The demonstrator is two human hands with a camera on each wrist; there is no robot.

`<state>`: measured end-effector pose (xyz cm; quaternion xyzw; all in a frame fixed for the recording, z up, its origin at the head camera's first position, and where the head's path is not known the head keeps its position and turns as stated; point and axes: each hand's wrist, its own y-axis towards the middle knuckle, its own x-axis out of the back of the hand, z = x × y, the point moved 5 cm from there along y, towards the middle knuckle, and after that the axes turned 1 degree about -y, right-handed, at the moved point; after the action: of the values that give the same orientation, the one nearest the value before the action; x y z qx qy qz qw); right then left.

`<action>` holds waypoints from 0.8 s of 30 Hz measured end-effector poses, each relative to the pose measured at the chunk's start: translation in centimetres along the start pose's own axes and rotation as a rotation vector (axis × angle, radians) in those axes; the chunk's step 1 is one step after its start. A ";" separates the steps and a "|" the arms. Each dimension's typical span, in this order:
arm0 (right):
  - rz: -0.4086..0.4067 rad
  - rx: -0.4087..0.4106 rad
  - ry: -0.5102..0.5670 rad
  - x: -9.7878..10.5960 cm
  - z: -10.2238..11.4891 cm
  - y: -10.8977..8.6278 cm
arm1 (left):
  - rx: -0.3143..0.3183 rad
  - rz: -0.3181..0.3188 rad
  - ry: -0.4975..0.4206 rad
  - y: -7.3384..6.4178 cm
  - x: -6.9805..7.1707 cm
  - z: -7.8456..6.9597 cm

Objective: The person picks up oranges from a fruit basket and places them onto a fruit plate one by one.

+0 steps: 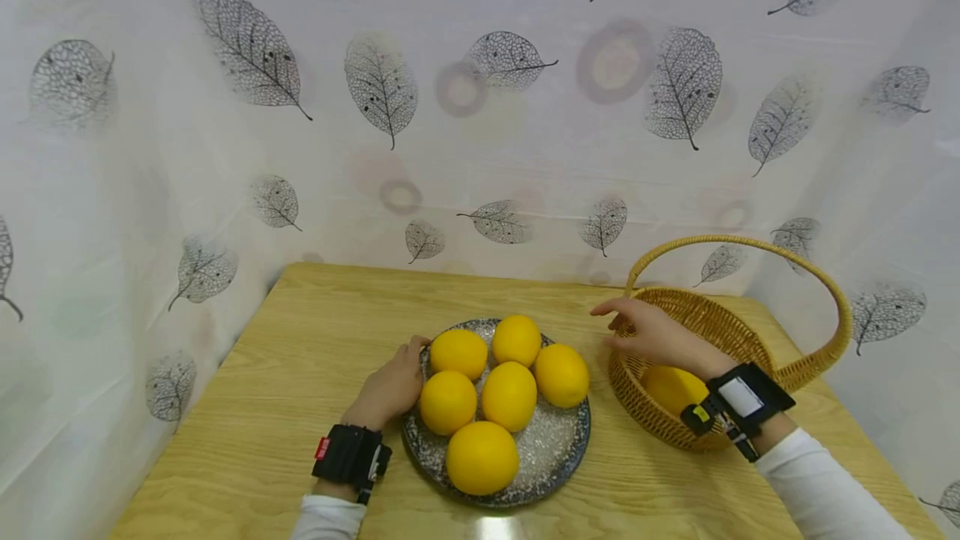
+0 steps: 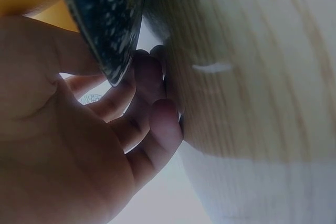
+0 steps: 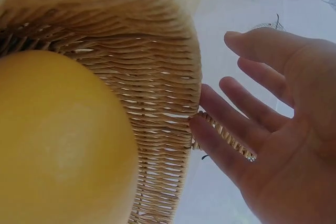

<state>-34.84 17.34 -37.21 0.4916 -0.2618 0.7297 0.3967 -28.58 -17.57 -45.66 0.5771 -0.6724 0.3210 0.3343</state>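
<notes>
On the table sits a speckled grey plate (image 1: pixel 551 448) with a dark rim, bearing several yellow lemons (image 1: pixel 509 396). My left hand (image 1: pixel 390 386) holds the plate's left edge. In the left wrist view its thumb lies over the plate rim (image 2: pixel 107 19) and the fingers curl beneath, close to the tabletop. Over the left side of a wicker basket (image 1: pixel 708 319) is my right hand (image 1: pixel 656 336), holding nothing. Its fingers (image 3: pixel 252 100) are spread and relaxed, with the fingertips right at the basket rim in the right wrist view. One lemon (image 3: pixel 58 145) lies inside the basket, partly hidden by the wrist in the head view.
The basket's tall arched handle (image 1: pixel 832 298) rises at the right. A light wood table (image 1: pixel 315 332) lies under everything, its back edge against a white curtain (image 1: pixel 480 157) printed with leaves. Wrist cameras are strapped to both forearms.
</notes>
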 end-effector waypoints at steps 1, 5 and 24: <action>-0.003 -0.009 0.004 0.1 -0.1 0.1 | -0.001 -0.001 -0.001 0.0 0.0 0.0; -0.017 -0.039 0.024 0.4 -0.5 0.0 | 0.002 0.003 -0.004 0.0 0.0 -0.1; 0.085 -0.104 -0.069 0.1 -5.4 -2.1 | 0.009 0.010 0.000 0.0 0.1 0.0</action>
<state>-35.86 22.70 -39.21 0.4837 -0.3335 0.7137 0.3812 -28.56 -17.57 -45.58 0.5754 -0.6736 0.3258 0.3301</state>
